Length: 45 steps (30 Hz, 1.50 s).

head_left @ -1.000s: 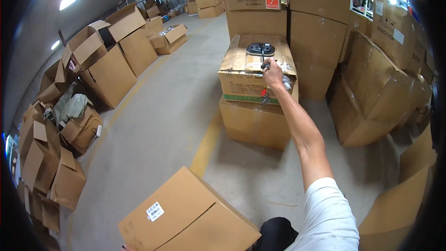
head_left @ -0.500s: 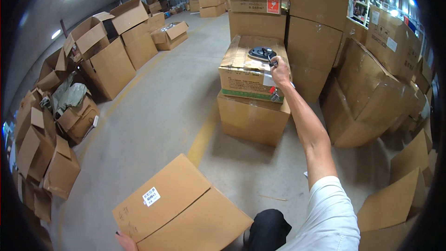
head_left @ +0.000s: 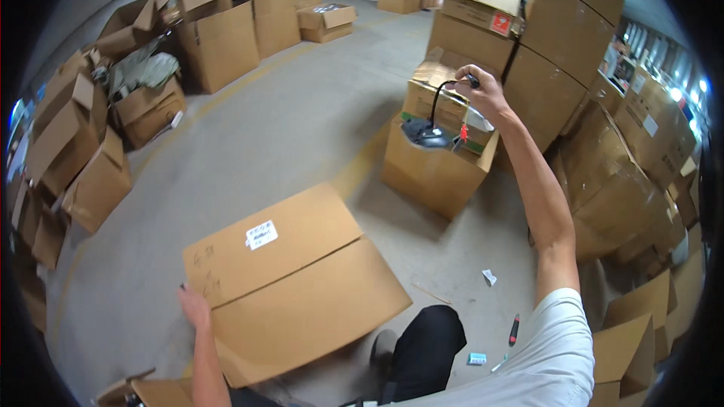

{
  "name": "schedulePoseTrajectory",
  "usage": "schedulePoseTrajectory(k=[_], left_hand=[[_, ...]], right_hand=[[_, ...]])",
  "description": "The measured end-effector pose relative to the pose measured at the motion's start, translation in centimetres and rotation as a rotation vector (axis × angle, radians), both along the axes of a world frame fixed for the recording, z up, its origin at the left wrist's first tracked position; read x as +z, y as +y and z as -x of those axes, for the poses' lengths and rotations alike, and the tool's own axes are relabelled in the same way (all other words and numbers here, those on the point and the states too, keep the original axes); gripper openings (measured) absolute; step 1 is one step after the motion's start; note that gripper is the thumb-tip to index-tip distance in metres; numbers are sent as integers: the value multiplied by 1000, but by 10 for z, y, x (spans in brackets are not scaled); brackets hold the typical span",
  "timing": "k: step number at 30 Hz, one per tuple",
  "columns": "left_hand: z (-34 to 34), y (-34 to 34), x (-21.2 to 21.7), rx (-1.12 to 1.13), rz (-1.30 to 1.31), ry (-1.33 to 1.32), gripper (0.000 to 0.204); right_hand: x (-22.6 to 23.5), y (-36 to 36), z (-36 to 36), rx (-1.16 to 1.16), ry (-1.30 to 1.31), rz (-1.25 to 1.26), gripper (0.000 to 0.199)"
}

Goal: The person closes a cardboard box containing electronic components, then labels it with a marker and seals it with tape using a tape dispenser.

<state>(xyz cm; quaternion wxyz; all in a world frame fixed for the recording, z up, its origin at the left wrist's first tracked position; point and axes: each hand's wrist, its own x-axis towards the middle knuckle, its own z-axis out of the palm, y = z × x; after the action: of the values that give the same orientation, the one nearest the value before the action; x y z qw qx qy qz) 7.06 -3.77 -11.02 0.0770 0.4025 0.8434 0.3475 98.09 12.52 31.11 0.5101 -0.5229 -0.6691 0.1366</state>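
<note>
My right hand, arm stretched forward, is closed on one end of a black device with a flat rounded base and a thin curved neck. Its base hangs in front of the stacked boxes. Beside the base shows a small red and metal piece; whether it hangs or rests there I cannot tell. My left hand grips the left edge of a closed cardboard box with a white label. That box is tilted in front of my knees, its flaps meeting in a seam.
A carton ahead carries another box. Tall stacked cartons stand right of it. Open boxes line the left side. Near my right leg, a red and black cutter, a small teal packet and a paper scrap lie on the floor.
My right hand has lifted the black device off the stacked box, and its base now hangs below the hand. The labelled box has risen in view, showing more of my left hand.
</note>
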Motion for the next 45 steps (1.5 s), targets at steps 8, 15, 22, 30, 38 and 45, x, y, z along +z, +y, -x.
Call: schedulePoseTrajectory(k=[8, 15, 22, 30, 38, 45], left_hand=[[-6, -18, 23, 12, 67, -108, 54], [1, -31, 36, 31, 110, -85, 53], [6, -21, 31, 2, 169, -77, 53], [8, -18, 25, 7, 134, -108, 54], [10, -19, 4, -4, 140, -71, 55], [13, -14, -10, 2, 143, -76, 59]], right_hand=[[-29, -136, 257, 431, 83, 284, 10], [-164, -272, 404, 601, -343, 191, 27], [-277, -369, 450, 583, -386, 100, 43], [-315, -400, 459, 481, -396, 81, 42], [-320, -407, 459, 371, 317, 620, 17], [-316, -356, 421, 351, 909, 856, 27]])
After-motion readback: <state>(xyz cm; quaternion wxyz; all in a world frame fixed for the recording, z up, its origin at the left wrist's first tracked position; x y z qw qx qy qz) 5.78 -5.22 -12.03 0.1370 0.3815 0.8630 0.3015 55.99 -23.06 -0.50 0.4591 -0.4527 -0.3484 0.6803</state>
